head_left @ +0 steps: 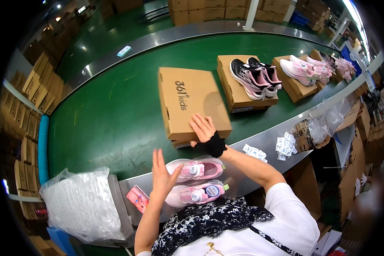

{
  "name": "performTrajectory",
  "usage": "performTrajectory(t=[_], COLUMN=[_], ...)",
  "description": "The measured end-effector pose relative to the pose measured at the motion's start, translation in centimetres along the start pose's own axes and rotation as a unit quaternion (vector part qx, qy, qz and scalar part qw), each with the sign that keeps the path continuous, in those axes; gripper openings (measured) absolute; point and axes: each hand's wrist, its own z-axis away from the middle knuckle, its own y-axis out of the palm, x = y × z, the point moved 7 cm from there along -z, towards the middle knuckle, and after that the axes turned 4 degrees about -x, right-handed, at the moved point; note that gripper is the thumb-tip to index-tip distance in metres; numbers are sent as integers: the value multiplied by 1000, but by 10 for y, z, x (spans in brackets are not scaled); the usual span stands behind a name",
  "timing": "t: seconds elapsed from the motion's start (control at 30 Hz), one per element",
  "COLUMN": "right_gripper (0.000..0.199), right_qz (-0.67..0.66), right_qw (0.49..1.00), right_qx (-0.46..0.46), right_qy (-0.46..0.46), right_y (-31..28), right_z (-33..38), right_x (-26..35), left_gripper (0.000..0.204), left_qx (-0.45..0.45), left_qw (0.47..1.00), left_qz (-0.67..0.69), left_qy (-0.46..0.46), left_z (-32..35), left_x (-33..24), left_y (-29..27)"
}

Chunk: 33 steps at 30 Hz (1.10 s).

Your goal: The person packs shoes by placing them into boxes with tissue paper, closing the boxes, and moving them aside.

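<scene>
My right hand point(204, 129), in a black fingerless glove, lies with its fingers flat on the near edge of a brown cardboard shoe box's lid point(196, 94). Its thumb reaches down over that edge. The box looks closed and sits slightly askew on the green conveyor belt point(111, 111). My left hand point(161, 177) is raised, fingers straight and thumb apart, holding nothing. Just right of it, a pair of pink and white sneakers point(202, 169) lies on the metal ledge in front of me. The nearer sneaker point(207, 193) carries a round blue and white sticker.
Black and pink sneakers point(256, 77) top another box; pink pairs point(301, 71) stand farther right. Small white packets point(286, 145) lie in piles on the ledge. To the left are a red patterned phone-like item point(137, 199) and a stack of clear plastic bags point(85, 205).
</scene>
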Motion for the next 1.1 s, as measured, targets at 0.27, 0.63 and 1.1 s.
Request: performTrajectory(t=[0.27,0.63,1.1], right_gripper=[40,29,19], right_qz=[-611,-610,157], right_qw=[536,442,965], right_qx=[-214,-195,95], right_qy=[542,628,186], right_y=[8,11,-52], right_z=[27,184,189], right_x=[-61,-175,-97], left_gripper=[55,25,17], left_qx=[151,112,1], left_qw=[941,969,998], left_qz=[-302,-171,10], left_qy=[33,141,66], left_z=[-13,-34,5], left_x=[75,56,41], left_y=[-2,57,-14])
